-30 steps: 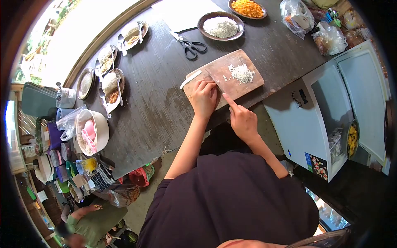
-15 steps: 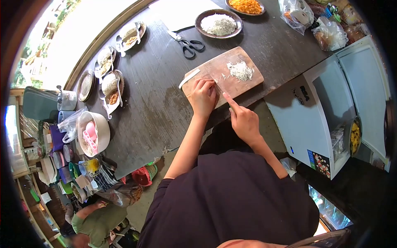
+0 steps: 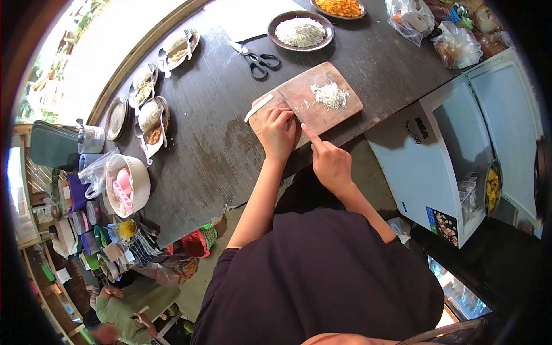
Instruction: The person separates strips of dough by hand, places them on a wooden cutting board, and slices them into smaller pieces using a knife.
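My left hand (image 3: pixel 278 133) rests on the wooden cutting board (image 3: pixel 322 73) with its fingers curled together beside the blade. What lies under those fingertips is hidden. My right hand (image 3: pixel 332 165) grips a knife (image 3: pixel 291 104), its index finger stretched along the spine. The blade lies across the board, close to my left fingertips. To the right of the blade is a heap of thin white vegetable shreds (image 3: pixel 330 96), with a few loose ones nearer the knife. A long white vegetable strip (image 3: pixel 259 108) lies at the board's left edge.
Beyond the board are black scissors (image 3: pixel 259 64), a bowl of white shreds (image 3: pixel 301 32) and a bowl of orange pieces (image 3: pixel 339 7). Plates of rice (image 3: pixel 150 115) stand left, near a white tub (image 3: pixel 141 184). An open freezer (image 3: pixel 414 138) is at right; another person (image 3: pixel 132 305) is lower left.
The view has shifted slightly, so the board sits a little further left. The knife's blade shows more plainly across the board. The other person's hands at lower left have moved.
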`<state>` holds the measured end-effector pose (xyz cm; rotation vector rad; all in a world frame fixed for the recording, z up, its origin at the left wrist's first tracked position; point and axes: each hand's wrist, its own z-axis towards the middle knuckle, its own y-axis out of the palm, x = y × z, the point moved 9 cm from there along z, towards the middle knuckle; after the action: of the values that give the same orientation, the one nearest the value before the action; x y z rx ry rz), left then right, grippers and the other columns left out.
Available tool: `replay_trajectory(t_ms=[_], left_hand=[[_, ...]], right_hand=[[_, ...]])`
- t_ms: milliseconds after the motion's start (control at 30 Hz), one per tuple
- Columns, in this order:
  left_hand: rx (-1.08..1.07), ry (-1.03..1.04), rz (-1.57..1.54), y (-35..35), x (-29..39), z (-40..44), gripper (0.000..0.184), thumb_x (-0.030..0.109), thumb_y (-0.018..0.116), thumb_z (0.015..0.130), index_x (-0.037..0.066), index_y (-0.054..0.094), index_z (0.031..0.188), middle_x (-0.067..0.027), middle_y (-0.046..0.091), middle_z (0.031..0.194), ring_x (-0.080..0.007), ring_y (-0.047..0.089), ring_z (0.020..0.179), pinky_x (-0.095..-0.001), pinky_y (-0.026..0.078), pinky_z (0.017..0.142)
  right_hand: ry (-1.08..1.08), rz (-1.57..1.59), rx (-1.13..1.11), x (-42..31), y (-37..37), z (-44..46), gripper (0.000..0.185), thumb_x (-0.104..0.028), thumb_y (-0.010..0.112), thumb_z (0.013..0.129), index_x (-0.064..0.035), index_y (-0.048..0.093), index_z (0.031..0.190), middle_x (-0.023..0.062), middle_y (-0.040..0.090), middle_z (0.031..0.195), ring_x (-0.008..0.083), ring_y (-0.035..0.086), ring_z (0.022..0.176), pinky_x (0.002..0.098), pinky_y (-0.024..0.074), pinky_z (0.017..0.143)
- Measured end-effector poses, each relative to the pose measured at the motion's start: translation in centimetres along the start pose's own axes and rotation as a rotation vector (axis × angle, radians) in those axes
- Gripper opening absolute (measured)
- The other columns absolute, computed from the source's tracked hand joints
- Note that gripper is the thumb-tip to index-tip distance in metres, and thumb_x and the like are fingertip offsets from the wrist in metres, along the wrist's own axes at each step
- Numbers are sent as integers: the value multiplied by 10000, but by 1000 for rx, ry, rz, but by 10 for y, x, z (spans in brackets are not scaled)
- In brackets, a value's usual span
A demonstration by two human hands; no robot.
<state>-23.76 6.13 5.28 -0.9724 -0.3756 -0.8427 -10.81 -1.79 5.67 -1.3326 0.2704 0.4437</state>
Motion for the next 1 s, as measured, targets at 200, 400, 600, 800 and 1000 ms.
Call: replay_trajectory(t_ms=[200, 400, 600, 800, 1000], left_hand=[[11, -3, -13, -2, 0, 0, 121, 18, 734, 777, 20, 735, 898, -102, 730, 976, -313, 646, 1002, -391, 514, 905], [-22, -6, -17, 0, 0, 1, 113, 36, 732, 804, 31, 743, 916, -93, 734, 993, -301, 648, 1007, -395, 518, 908], [-13, 24, 56, 0, 5, 0, 117, 31, 725, 811, 30, 743, 927, -97, 734, 998, -307, 649, 1013, -398, 521, 905], [-27, 31, 54, -2, 10, 1, 119, 33, 725, 817, 25, 741, 935, -101, 730, 1002, -309, 648, 1011, -398, 518, 903], [-31, 44, 72, -1, 11, 1, 140, 26, 730, 808, 25, 730, 948, -100, 720, 1015, -314, 638, 1020, -401, 517, 896]], right_hand=[[22, 18, -76, 10, -9, -7, 592, -135, 599, 941, -291, 486, 1501, 103, 632, 681, 308, 669, 611, 436, 530, 564], [74, 77, -50, 27, -12, 0, 609, -138, 605, 941, -287, 460, 1513, 131, 658, 725, 342, 673, 645, 459, 533, 589], [8, 146, -122, 27, -12, -2, 601, -146, 602, 947, -293, 460, 1512, 137, 649, 718, 345, 669, 642, 463, 530, 577], [-3, 60, -130, 37, -16, 11, 591, -164, 606, 946, -309, 472, 1503, 118, 624, 692, 331, 658, 620, 455, 526, 569], [2, 85, -93, 60, -28, 33, 593, -156, 601, 949, -299, 466, 1508, 121, 642, 723, 330, 664, 644, 455, 522, 582]])
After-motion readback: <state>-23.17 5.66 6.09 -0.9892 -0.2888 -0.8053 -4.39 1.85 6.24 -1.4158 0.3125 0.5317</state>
